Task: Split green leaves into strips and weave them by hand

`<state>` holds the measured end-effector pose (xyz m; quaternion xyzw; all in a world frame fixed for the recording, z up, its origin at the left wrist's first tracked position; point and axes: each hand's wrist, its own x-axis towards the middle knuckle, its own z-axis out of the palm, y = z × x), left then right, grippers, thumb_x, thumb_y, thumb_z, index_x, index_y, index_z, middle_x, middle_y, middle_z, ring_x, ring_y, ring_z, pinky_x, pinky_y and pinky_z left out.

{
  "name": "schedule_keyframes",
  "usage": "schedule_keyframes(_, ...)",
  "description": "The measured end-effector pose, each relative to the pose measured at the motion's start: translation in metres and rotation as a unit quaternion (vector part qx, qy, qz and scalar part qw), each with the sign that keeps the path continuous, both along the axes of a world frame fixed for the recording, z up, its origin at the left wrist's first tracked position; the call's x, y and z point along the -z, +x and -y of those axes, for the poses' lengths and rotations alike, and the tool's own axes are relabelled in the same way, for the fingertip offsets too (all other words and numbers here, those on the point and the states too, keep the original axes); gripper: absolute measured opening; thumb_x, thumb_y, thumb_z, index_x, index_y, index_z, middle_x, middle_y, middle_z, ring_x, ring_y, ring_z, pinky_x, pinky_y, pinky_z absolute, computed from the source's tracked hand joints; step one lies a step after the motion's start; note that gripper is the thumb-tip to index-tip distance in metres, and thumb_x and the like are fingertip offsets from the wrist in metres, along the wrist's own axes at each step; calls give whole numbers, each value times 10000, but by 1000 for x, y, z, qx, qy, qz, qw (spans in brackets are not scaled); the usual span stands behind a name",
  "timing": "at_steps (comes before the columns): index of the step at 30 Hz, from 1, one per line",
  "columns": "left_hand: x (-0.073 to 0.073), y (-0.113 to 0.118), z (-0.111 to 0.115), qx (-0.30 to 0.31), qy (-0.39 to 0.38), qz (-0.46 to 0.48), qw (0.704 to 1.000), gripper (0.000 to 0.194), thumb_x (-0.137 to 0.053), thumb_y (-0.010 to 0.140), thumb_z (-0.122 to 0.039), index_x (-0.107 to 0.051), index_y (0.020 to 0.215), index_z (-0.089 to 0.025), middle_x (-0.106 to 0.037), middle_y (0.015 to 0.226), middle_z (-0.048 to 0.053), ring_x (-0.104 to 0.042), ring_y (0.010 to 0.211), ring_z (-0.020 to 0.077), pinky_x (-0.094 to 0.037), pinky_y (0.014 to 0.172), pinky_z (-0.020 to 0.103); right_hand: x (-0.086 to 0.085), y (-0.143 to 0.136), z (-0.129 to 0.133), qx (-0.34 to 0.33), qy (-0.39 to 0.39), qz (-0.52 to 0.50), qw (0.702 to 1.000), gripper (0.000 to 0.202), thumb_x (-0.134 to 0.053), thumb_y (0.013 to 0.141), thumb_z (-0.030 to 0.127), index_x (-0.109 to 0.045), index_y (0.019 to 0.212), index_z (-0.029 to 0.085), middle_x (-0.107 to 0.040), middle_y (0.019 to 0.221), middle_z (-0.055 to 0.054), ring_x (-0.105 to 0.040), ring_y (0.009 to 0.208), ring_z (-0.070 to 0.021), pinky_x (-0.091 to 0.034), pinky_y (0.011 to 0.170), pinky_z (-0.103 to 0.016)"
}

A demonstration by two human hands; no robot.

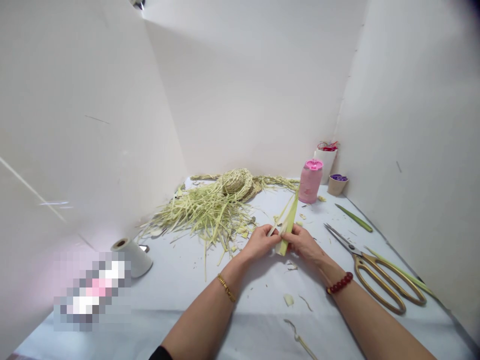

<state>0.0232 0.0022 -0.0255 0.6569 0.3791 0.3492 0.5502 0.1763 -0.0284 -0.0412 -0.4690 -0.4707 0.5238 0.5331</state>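
Observation:
A pale green leaf stalk (290, 220) stands between my two hands over the middle of the table, its narrow tip pointing up and away. My left hand (262, 242) pinches a thin whitish strip at the stalk's left side, partly split away from it. On the other side, my right hand (302, 242) has its fingers closed on the stalk near its wide lower end. Behind and to the left lies a heap of thin green strips (210, 212), with a coiled braided bundle (237, 184) at its back.
Large gold-handled scissors (378, 275) and a green leaf piece (354, 218) lie at the right. A pink can-shaped container (311, 182), a white cup (326, 164) and a small cup (337, 185) stand behind. At left is a white roll (137, 257), near a blurred-out object.

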Motion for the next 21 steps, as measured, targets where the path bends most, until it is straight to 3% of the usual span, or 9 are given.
schedule_keyframes(10,6,8,5,23,-55,76,995,181,-658,689,-263,-514,750,-172,-551,680,9,-509,590,113,-371,576,237,-10,-1,4,-1,-32,-9,999,241,-628,635,241,-642,842,117,-653,658,-33,-545,496,-122,-411,452,-240)
schedule_keyframes(17,1,5,7,19,69,-12,997,142,-595,756,-259,-494,716,-168,-462,668,-22,-398,614,97,-309,573,228,-7,-8,5,63,-21,-8,998,227,-588,595,187,-642,808,130,-639,649,-18,-536,541,-136,-403,487,-248)
schedule_keyframes(21,2,5,7,29,50,-9,998,150,-598,760,-271,-500,746,-159,-466,685,-18,-386,619,96,-306,580,232,-1,-6,-1,99,1,-12,995,232,-591,569,169,-635,794,138,-633,648,-6,-513,553,-129,-396,514,-243)
